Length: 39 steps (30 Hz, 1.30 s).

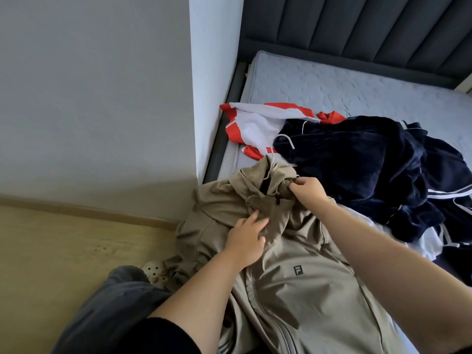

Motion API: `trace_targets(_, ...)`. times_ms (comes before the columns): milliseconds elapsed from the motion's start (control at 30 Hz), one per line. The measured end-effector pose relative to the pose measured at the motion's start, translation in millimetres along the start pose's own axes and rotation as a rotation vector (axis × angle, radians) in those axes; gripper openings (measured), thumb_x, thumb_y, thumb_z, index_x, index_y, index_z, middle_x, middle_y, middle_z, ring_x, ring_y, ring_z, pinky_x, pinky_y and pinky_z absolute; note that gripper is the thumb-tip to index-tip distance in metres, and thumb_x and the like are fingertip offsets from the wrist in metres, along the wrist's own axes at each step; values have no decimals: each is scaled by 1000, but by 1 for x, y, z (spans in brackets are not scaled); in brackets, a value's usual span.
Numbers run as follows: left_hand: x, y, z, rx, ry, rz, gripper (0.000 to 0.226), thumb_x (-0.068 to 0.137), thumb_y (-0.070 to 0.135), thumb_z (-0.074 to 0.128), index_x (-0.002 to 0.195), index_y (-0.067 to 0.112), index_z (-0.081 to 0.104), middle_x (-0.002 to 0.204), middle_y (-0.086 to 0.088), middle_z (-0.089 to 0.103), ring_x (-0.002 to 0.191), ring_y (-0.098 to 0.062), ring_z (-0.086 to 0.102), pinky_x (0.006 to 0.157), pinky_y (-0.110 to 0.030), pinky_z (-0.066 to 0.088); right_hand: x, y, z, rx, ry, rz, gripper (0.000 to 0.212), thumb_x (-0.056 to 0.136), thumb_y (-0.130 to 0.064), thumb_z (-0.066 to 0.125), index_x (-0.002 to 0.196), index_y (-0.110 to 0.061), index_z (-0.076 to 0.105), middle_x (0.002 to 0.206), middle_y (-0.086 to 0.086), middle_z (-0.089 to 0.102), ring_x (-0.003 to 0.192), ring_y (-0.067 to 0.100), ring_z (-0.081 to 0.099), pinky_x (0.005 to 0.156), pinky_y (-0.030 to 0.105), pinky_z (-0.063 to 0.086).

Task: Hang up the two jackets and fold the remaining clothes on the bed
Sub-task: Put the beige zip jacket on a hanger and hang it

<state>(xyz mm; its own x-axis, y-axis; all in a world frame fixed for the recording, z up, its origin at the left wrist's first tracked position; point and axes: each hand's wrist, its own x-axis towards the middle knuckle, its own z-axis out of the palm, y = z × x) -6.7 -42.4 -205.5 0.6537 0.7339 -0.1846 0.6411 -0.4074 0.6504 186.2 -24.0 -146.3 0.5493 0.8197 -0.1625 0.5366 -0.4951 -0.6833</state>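
Note:
A beige jacket (301,290) with a small chest logo lies front-up on the near corner of the bed, its collar toward the wall. A thin white hanger hook (271,164) sticks out of the collar. My right hand (307,189) pinches the collar fabric at its right side. My left hand (246,237) rests on the jacket just below the collar, fingers spread over the cloth. Behind the jacket lies a dark navy velvet garment (370,169) with white piping, a second white hanger hook (287,140) on it. A red and white garment (255,126) lies beyond.
The light blue mattress (357,85) stretches back to a dark padded headboard (357,29). A white wall corner (214,85) stands close on the left of the bed. Wooden floor (63,251) lies to the left, with my grey trouser leg and a pale clog (154,270).

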Motion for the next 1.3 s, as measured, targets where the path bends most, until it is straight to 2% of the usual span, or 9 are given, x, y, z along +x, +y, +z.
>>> trace_targets(200,-20,27,-15,-216,63,-63,64,93,29,49,150,26,19,158,3,11,143,-19,16,115,-31,17,-45,-52,-19,156,158,-200,30,79,-11,49,52,-15,35,49,0,32,53,16,31,53,29,24)
trace_targets(367,-45,58,-55,-190,237,-84,69,92,28,54,150,23,17,155,0,20,142,-17,20,114,-31,21,-88,-116,-45,259,192,-356,34,82,-14,43,53,-18,26,51,-2,25,54,16,25,54,31,18)
trace_targets(500,-74,73,-97,-179,342,-123,73,90,29,54,150,17,15,155,-2,22,141,-18,22,112,-29,21,-126,-165,-52,305,207,-419,36,88,-23,41,52,-19,38,52,-3,38,54,15,36,53,28,27)
trace_targets(600,-101,78,-135,-180,422,-164,76,90,31,52,151,15,11,156,-4,17,142,-20,20,112,-30,20,-155,-203,-55,368,202,-500,35,87,-27,42,63,-7,57,59,4,48,60,17,43,56,29,34)
trace_targets(800,-171,87,-216,-182,625,-169,77,87,29,50,150,14,10,155,-7,19,141,-23,21,112,-31,21,-228,-289,-64,478,183,-700,33,86,-24,44,53,-19,41,50,-6,38,52,12,36,52,26,32)
trace_targets(967,-228,97,-314,37,855,-150,52,80,19,43,132,17,40,136,-8,46,127,-30,40,104,-44,38,-287,-373,-70,495,171,-903,10,84,-34,47,78,-32,54,73,-13,61,84,19,60,75,32,49)
trace_targets(1067,-258,96,-374,165,979,-241,47,86,22,47,133,17,39,138,-9,43,128,-30,38,104,-39,37,-314,-425,-69,528,139,-998,9,84,-39,52,87,-31,53,85,-10,63,99,26,59,92,43,46)
trace_targets(1200,-298,89,-432,139,1046,-285,49,87,21,50,135,20,43,138,-8,46,125,-30,46,100,-36,41,-338,-486,-58,529,81,-1089,14,85,-35,61,91,-25,53,85,-4,64,95,25,62,91,43,48)
trace_targets(1300,-342,70,-454,182,1120,-263,26,88,22,50,110,21,64,115,-9,64,107,-31,59,83,-30,46,-337,-522,-44,587,59,-1009,12,83,-15,60,76,-22,54,73,-1,59,83,26,61,76,34,50)
